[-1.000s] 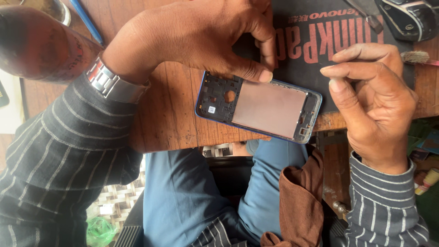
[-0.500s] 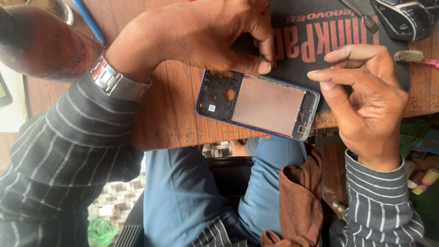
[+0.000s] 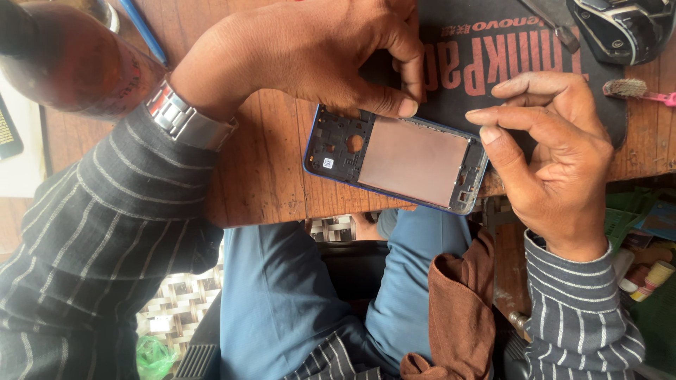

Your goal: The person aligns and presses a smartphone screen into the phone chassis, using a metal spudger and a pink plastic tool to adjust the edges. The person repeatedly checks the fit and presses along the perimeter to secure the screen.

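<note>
An opened phone frame [image 3: 412, 160] with a blue rim, a copper-coloured plate and a dark camera end lies flat at the wooden table's [image 3: 267, 176] front edge. Its far side rests on a black mat [image 3: 451, 77]. My left hand [image 3: 303, 49], a metal watch on its wrist, reaches over from the left and pinches the frame's far edge with thumb and fingers. My right hand [image 3: 553, 151] is at the frame's right end, with the thumb and forefinger tips pressed on that end's corner.
A dark reddish bottle [image 3: 67, 60] and a blue pen [image 3: 144, 32] lie at the far left. A pink-handled brush [image 3: 637, 90], a black device [image 3: 623, 24] and a metal tool [image 3: 553, 21] sit at the far right. A brown cloth [image 3: 458, 302] lies on my lap.
My right hand has moved left and closed its thumb and forefinger onto the frame's right end. My left hand keeps its hold on the far edge.
</note>
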Motion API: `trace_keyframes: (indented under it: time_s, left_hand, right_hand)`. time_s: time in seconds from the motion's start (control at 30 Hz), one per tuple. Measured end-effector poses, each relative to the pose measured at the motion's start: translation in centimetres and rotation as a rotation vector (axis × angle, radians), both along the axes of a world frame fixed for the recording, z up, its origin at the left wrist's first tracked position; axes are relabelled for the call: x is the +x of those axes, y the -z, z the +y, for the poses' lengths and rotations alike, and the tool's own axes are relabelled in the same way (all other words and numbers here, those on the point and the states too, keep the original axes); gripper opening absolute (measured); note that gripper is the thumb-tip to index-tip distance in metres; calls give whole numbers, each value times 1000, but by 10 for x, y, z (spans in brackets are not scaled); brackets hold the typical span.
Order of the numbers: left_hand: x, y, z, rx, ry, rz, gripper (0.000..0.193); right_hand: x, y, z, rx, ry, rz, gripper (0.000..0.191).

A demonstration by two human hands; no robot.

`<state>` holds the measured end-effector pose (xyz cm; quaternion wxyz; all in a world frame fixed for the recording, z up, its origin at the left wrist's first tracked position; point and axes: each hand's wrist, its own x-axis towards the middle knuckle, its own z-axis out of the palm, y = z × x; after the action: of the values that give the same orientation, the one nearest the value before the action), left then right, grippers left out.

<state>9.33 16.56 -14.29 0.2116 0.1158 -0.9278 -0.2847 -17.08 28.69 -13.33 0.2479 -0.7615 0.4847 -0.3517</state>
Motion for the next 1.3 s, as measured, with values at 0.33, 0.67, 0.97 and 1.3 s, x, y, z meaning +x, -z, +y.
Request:
trace_keyframes:
  time_s: [0.33, 0.67, 0.97, 1.3]
  left_hand:
    - [-1, 0, -1, 39, -22, -30, 20]
    - [-1, -4, -1, 39, -17, -41, 23]
    - [-2, -2, -3, 80, -35, -29, 22]
    - [-6, 2, -6, 66, -5, 15, 21]
  right_hand:
    - [-2, 2, -2, 11, -30, 23, 11]
    - [4, 6, 0, -229, -76, 304, 18]
    - [0, 7, -1, -284, -80, 365, 23]
    - [-5, 8, 1, -211, -33, 257, 13]
